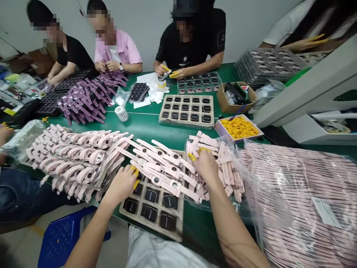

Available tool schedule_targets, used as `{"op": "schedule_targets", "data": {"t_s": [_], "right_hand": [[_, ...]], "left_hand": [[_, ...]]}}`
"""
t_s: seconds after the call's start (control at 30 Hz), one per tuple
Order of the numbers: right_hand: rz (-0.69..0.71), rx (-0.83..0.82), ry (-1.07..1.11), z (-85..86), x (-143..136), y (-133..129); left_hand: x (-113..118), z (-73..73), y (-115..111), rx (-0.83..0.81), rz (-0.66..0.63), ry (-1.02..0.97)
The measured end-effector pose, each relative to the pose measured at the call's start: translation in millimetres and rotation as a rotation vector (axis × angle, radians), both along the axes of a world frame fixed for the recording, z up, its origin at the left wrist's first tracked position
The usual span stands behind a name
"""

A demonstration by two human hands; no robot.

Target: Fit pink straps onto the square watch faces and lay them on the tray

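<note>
Across green tabletop [146,127], stacked watches [74,157] and bagged straps [292,197] flank left hand [122,184] and right hand [206,165] (either grip unclear).

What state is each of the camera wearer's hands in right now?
Left hand: curled over the tray; grip can't be told.
Right hand: over pink straps; grip can't be told.

You are in a factory assembly workshop: co-workers [192,44] line the far side of a long green-topped bench [143,123], and you and some of them wear yellow finger covers [192,157]. Compartment trays [190,112], heaped pink-strapped watches [76,152], piled purple straps [86,96] and bagged pink goods [295,193] surround you in bulk, beside a blue plastic stool [64,234].
</note>
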State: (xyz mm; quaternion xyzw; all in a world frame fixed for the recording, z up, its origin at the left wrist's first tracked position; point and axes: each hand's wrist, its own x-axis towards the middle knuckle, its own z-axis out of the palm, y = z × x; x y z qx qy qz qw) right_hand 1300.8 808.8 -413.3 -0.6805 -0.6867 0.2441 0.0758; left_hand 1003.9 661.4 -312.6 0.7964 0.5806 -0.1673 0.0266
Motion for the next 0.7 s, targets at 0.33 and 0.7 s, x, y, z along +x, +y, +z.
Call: {"op": "schedule_targets", "data": {"t_s": [0.33, 0.7], "right_hand": [[0.048, -0.031, -0.052, -0.3, -0.5, 3.2], [0.030, -0.164, 0.098, 9.7, 18.6, 10.0]], "left_hand": [[-28.9, -34.4, -4.4, 0.208, -0.177, -0.139], [-18.9, -33.3, -8.7, 0.287, -0.182, -0.143]]}}
